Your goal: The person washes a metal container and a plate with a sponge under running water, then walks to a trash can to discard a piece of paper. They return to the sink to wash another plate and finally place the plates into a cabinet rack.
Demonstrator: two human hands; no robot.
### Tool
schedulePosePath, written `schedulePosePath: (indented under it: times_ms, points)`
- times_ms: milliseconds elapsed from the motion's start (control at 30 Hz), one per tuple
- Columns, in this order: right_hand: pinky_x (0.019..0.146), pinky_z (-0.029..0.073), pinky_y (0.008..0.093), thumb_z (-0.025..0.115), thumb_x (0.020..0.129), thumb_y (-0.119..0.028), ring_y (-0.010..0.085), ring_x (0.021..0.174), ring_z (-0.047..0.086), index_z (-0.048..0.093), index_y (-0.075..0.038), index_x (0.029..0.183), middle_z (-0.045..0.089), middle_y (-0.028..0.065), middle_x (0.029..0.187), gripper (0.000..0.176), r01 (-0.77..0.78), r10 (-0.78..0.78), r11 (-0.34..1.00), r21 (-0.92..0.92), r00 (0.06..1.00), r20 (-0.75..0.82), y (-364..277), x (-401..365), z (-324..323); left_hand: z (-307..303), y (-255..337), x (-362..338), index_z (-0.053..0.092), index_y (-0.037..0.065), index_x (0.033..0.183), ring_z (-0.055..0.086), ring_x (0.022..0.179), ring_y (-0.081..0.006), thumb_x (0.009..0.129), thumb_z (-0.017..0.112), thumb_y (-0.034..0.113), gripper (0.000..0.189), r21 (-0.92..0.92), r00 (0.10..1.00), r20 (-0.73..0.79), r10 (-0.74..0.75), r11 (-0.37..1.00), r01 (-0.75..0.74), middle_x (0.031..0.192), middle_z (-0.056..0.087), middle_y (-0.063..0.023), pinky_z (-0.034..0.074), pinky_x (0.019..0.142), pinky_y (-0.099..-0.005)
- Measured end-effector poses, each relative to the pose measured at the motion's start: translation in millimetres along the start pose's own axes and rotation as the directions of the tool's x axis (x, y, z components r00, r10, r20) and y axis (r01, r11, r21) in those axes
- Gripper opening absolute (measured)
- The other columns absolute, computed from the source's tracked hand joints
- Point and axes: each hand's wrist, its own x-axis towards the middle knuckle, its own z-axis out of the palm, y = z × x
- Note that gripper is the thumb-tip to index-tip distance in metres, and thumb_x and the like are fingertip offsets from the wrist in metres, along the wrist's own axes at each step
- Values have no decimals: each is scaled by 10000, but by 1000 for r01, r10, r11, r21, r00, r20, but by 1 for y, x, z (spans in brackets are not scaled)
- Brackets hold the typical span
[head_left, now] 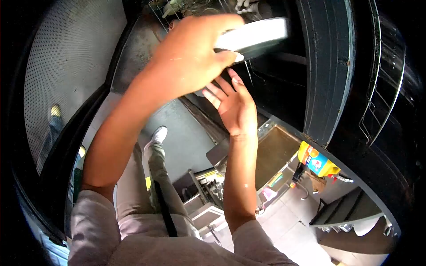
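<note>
My left hand (186,55) reaches up and across at the top middle. Its fingers and thumb grip the near end of a white, plate-like thing (255,34), which is overexposed and has a dark underside. My right hand (235,106) is raised just below, palm turned up and fingers spread. Nothing lies in it, and its fingertips come close to the left thumb, below the white thing. Behind the held thing is a dark shelf space, where details are hard to make out.
A black upright beam (328,66) and a wire rack (377,88) stand at right. Below are a metal sink (277,150), a yellow bottle (317,159) and a slatted shelf (346,208). A perforated panel (75,66) is at left. Another person's leg (55,126) shows there.
</note>
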Motion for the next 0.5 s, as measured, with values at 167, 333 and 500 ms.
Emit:
schedulePosePath:
  times_ms: [167, 333, 500]
  points:
    - [881, 485, 531, 513, 883, -151, 398, 1108, 536, 258, -48, 1373, 452, 230, 1276, 561, 21, -21, 1000, -18, 1000, 11, 3, -4, -2, 6, 26, 7, 595, 22, 1066, 625, 672, -322, 726, 708, 100, 367, 216, 997, 78, -20, 976, 3, 787, 618, -211, 482, 621, -347]
    - [829, 512, 550, 493, 879, -124, 423, 1095, 541, 218, -13, 1382, 438, 261, 1294, 584, 74, -74, 996, -53, 997, -4, 4, -9, -3, 17, 15, 22, 605, 34, 1088, 654, 744, -314, 732, 716, 118, 383, 144, 989, 13, 145, 979, -145, 854, 647, -196, 499, 676, -353]
    - [834, 509, 552, 502, 876, -126, 433, 1071, 554, 207, -11, 1381, 446, 293, 1277, 596, 66, -70, 995, -68, 996, -47, 3, -17, -6, 17, 31, 37, 536, 12, 1058, 660, 848, -280, 791, 677, 77, 308, -241, 990, 36, 139, 962, -126, 925, 653, -180, 497, 722, -346]
